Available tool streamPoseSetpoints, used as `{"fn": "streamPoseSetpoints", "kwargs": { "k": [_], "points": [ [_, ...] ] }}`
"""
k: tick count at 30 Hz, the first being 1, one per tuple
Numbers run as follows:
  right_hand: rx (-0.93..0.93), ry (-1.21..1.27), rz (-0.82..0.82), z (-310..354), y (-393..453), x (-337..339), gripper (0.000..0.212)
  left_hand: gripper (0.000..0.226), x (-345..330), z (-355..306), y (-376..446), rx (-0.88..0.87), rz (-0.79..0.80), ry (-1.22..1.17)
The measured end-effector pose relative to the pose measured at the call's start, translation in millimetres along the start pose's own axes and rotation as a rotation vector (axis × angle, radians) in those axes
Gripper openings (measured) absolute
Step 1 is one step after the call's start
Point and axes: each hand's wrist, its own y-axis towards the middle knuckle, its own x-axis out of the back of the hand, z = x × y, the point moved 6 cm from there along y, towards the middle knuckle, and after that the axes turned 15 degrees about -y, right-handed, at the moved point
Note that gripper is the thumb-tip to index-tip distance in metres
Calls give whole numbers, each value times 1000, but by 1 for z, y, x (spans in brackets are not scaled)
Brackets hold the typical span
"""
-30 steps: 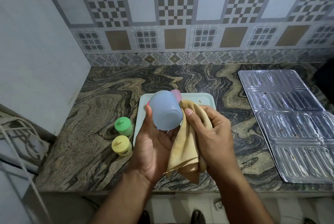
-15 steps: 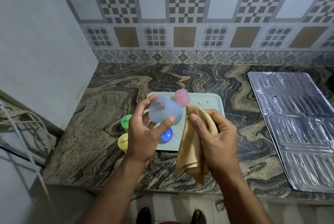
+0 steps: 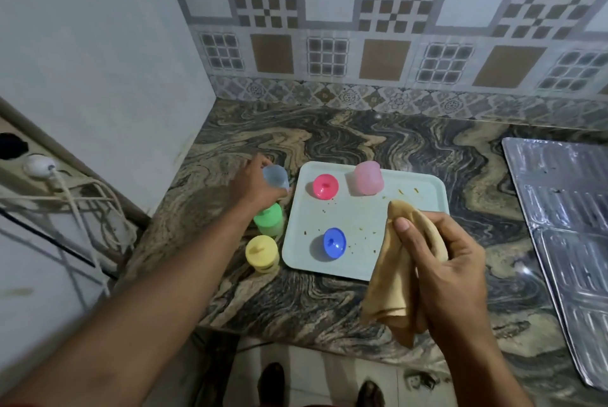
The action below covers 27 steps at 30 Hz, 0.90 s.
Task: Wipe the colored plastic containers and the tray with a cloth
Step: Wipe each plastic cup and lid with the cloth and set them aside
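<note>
The right hand point(image 3: 460, 262) is nearest, over the desk's point(image 3: 378, 143) front edge, its fingers and thumb curled round a tan cloth point(image 3: 398, 275). The cloth hangs folded from the grip, its top over the tray's front right corner and its lower end past the desk's front edge.

The pale tray point(image 3: 358, 242) lies flat near the desk's front edge, left of the middle, with small crumbs and stains scattered on it. A blue lid point(image 3: 334, 243) sits near the tray's front edge. A pink lid point(image 3: 325, 186) sits near the tray's back left corner, and a pink cup point(image 3: 368, 177) stands mouth down at the tray's back edge, just right of that lid and apart from it.

Just left of the tray, on the desk, a yellow container point(image 3: 262, 253) with its lid on stands near the front. A green container point(image 3: 269, 218) with its lid on stands just behind it. The two are close, but whether they touch I cannot tell.

The left arm reaches forward across the desk's left side. The left hand point(image 3: 255, 184) is behind the green container, fingers wrapped round a pale blue cup point(image 3: 275, 177), beside the tray's back left corner. Whether the cup rests on the desk I cannot tell.

A ribbed metal sheet point(image 3: 566, 225) lies along the desk's right edge, well apart from the tray.
</note>
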Motion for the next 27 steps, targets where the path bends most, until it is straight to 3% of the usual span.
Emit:
{"fn": "streamPoseSetpoints", "kwargs": {
  "k": [9, 14, 17, 19, 23, 27],
  "points": [
    [10, 22, -12, -1, 0, 5, 3, 60, -32, 17, 22, 49, 97, 102],
    [15, 23, -42, -1, -1, 11, 2, 87, -34, 13, 23, 18, 154, 150],
    [7, 12, -65, -3, -1, 17, 2, 65, -28, -21, 9, -249, 141, 105],
    [-3, 23, -81, -4, 0, 21, 2, 49, -35, -46, -17, -512, 266, 123],
    [0, 13, -93, -5, 0, 27, 2, 44, -76, -56, -87, -892, 536, 406],
    [-14, 12, -108, -7, -5, 32, 3, 44, -105, -39, -113, -952, 603, 570]
  ]
}}
